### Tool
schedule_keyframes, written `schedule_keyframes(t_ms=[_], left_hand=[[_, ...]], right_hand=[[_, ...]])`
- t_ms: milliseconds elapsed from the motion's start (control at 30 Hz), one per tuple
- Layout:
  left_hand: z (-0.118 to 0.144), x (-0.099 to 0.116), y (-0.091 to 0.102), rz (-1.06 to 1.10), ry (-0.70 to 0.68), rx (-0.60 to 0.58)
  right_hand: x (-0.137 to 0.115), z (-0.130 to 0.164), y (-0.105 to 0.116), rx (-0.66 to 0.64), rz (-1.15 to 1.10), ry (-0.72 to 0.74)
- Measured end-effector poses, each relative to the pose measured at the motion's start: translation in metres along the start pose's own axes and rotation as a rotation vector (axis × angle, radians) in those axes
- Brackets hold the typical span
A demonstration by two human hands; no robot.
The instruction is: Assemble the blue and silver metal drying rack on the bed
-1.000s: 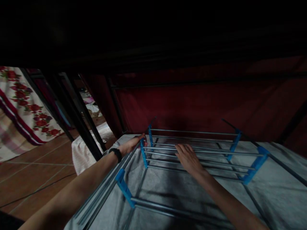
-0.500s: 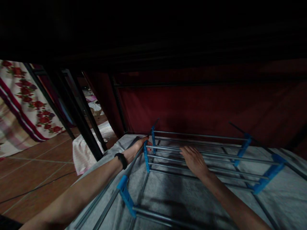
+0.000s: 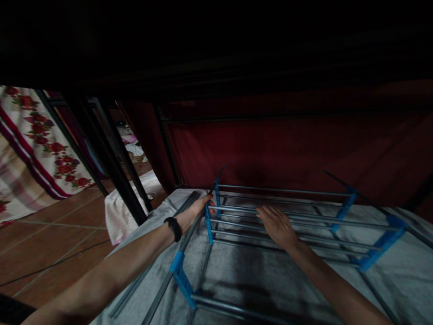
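Observation:
A shoe rack of grey metal tubes [image 3: 304, 219] and blue plastic brackets [image 3: 209, 223] lies on a grey bedsheet [image 3: 233, 275]. My left hand [image 3: 202, 206], with a black band on the wrist, is closed around the long side tube beside a blue bracket; the bracket partly hides its fingers. My right hand [image 3: 275, 224] is draped over the upper cross tubes, fingers together and curled down over them. Nearer to me, another blue bracket [image 3: 182, 277] sits on the same side tube, with cross tubes running right from it.
Loose grey tubes [image 3: 133, 289] lie on the bed's left side. Black bed posts [image 3: 111, 167] stand at left, with a dark bunk overhead. A dark red curtain [image 3: 287, 153] hangs behind the rack. A cable [image 3: 57, 262] crosses the tiled floor [image 3: 37, 239].
The view has shifted slightly, and the near blue bracket with its side tube sits a little further right and lower. Both hands keep their places on the rack.

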State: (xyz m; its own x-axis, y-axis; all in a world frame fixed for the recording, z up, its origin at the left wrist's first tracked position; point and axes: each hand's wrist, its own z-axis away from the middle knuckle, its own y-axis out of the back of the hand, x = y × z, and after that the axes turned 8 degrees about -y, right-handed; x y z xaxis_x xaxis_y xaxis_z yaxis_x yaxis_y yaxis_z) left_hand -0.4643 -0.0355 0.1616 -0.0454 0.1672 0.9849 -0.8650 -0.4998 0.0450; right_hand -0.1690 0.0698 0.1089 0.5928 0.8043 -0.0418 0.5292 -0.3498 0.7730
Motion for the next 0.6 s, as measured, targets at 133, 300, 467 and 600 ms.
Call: schedule_keyframes(t_ms=[133,300,467,600], left_hand=[[-0.005,-0.006,0.003,0.046,0.005,-0.046],[-0.005,-0.008,0.004,0.031,0.022,-0.066],[-0.004,-0.004,0.002,0.031,0.048,-0.056],[0.003,0.000,-0.004,-0.022,0.011,-0.006]], right_hand=[[0.003,-0.003,0.003,-0.017,0.048,0.046],[0.003,-0.008,0.002,-0.041,0.096,0.074],[0.000,-0.012,-0.001,-0.068,0.112,0.041],[-0.002,-0.010,-0.002,-0.083,0.099,0.035]])
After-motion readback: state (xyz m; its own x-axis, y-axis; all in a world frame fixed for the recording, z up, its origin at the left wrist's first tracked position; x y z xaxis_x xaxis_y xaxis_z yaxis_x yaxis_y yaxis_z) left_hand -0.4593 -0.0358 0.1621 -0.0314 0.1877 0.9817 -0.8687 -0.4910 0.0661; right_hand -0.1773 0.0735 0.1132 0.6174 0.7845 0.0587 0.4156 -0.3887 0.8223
